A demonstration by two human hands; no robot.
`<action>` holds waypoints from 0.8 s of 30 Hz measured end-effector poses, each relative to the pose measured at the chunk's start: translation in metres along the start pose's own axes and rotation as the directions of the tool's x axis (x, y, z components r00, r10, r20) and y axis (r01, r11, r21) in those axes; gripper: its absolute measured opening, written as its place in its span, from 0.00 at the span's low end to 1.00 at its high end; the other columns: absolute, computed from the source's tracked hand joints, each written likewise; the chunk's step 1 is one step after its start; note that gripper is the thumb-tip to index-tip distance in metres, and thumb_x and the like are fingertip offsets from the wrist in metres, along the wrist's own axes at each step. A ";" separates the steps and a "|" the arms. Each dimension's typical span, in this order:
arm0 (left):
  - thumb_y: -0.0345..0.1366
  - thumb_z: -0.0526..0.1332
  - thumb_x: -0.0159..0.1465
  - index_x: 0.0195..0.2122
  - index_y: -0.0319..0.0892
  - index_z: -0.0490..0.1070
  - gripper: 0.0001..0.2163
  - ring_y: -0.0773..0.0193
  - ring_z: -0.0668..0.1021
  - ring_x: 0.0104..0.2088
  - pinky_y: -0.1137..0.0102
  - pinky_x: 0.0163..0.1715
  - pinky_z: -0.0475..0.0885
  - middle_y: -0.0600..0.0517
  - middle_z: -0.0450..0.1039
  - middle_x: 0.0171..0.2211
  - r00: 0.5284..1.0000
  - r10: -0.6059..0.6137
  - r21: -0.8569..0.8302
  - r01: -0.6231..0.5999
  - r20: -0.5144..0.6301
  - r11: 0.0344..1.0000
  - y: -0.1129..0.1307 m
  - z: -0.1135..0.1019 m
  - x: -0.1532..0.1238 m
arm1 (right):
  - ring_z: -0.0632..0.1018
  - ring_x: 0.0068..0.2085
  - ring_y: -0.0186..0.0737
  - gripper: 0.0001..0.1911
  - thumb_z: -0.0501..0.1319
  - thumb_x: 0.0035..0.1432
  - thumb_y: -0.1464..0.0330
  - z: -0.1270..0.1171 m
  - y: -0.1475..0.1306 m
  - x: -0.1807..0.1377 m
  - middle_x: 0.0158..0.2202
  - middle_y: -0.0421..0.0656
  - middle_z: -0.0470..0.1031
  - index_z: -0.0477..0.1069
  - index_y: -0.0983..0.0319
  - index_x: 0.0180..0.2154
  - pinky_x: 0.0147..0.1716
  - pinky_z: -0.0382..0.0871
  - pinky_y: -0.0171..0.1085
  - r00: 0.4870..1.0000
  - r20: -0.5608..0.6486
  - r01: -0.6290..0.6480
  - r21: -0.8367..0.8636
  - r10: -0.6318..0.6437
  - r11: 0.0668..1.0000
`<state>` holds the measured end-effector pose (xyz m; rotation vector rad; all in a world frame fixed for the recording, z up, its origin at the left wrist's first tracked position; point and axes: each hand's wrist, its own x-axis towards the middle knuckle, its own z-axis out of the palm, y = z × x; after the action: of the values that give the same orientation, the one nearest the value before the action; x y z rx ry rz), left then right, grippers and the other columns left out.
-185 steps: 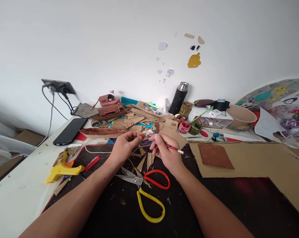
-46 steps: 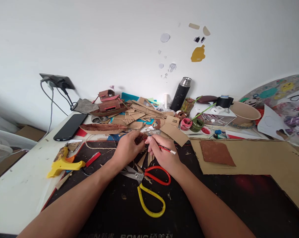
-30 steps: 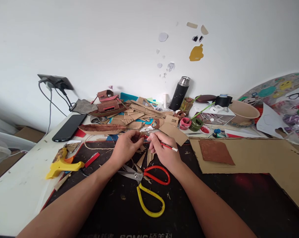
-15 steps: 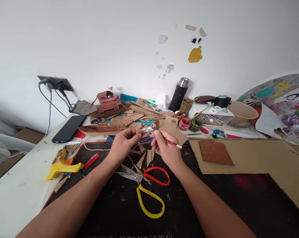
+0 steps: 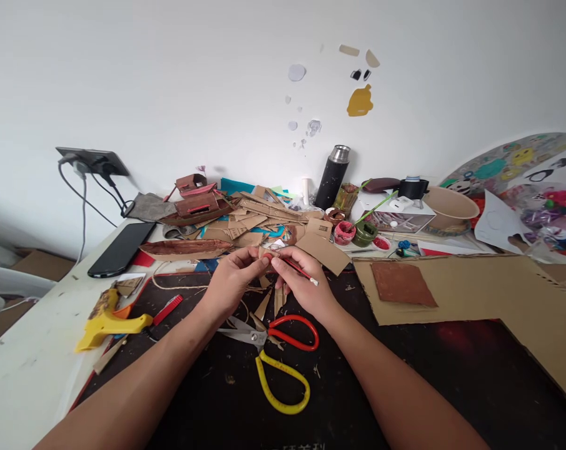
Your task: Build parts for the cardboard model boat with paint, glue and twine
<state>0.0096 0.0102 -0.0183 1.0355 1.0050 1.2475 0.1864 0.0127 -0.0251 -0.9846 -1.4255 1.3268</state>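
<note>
My left hand [image 5: 233,281] pinches a small cardboard piece [image 5: 265,257] with red on it, held just above the black mat [image 5: 405,375]. My right hand [image 5: 302,286] grips a thin red paintbrush [image 5: 302,272], its tip against that piece and its white end pointing right. The two hands touch at the fingertips. Scissors with one red and one yellow handle [image 5: 278,350] lie on the mat just below the hands, among thin cardboard slivers [image 5: 265,304].
A heap of cardboard scraps [image 5: 259,215] and brown model boats [image 5: 187,249] lies behind the hands. A yellow glue gun [image 5: 105,322] and a phone [image 5: 120,247] are at left. Paint pots [image 5: 345,232], a black flask [image 5: 332,177] and a large cardboard sheet [image 5: 475,294] are at right.
My hands came closer together and the brush tip went back onto the small piece. The view shifted slightly to the right.
</note>
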 end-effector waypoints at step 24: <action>0.48 0.82 0.49 0.31 0.41 0.78 0.19 0.66 0.74 0.29 0.70 0.32 0.68 0.53 0.78 0.30 0.992 -0.105 -0.052 0.109 0.074 0.993 0.000 0.005 0.001 | 0.75 0.20 0.32 0.11 0.67 0.59 0.59 0.004 -0.009 0.000 0.22 0.32 0.71 0.73 0.59 0.38 0.20 0.69 0.30 0.995 -0.024 -0.096 -0.001 0.095 0.995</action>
<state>0.0141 0.0106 -0.0169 0.9637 0.9538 1.1374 0.1830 0.0114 -0.0164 -1.0784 -1.3764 1.3782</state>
